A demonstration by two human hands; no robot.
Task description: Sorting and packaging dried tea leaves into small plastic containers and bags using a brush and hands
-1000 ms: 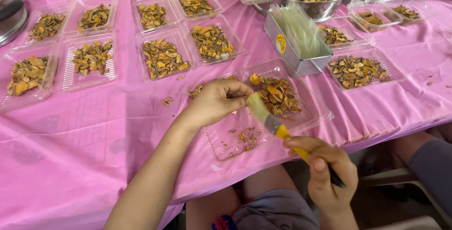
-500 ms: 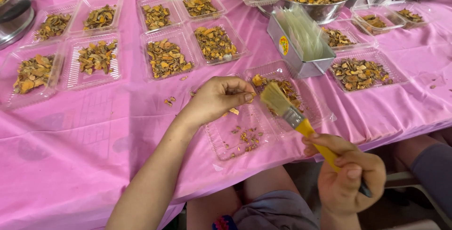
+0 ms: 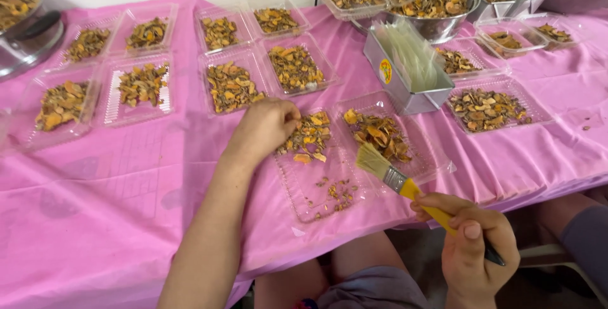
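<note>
My left hand (image 3: pixel 265 130) rests with curled fingers on a pile of dried orange-brown slices (image 3: pixel 309 137) at the far end of a clear plastic tray (image 3: pixel 320 185). My right hand (image 3: pixel 472 252) is closed around the yellow handle of a flat paintbrush (image 3: pixel 396 177). The bristles point up and left, just over the tray's right edge. A few crumbs (image 3: pixel 339 194) lie near the tray's front. Beside it on the right stands a second clear tray (image 3: pixel 425 157) with a heap of slices (image 3: pixel 378 133).
Several filled clear trays (image 3: pixel 142 87) cover the pink tablecloth (image 3: pixel 114 220) at the back and left. A metal box of plastic bags (image 3: pixel 410 71) stands behind the brush, metal bowls of slices (image 3: pixel 437 5) further back. Another person's arm (image 3: pixel 582 239) is at the right edge.
The brush has swung from lying over the right tray to pointing up beside the front tray, and my right hand has shifted right. My left hand has moved onto the slices.
</note>
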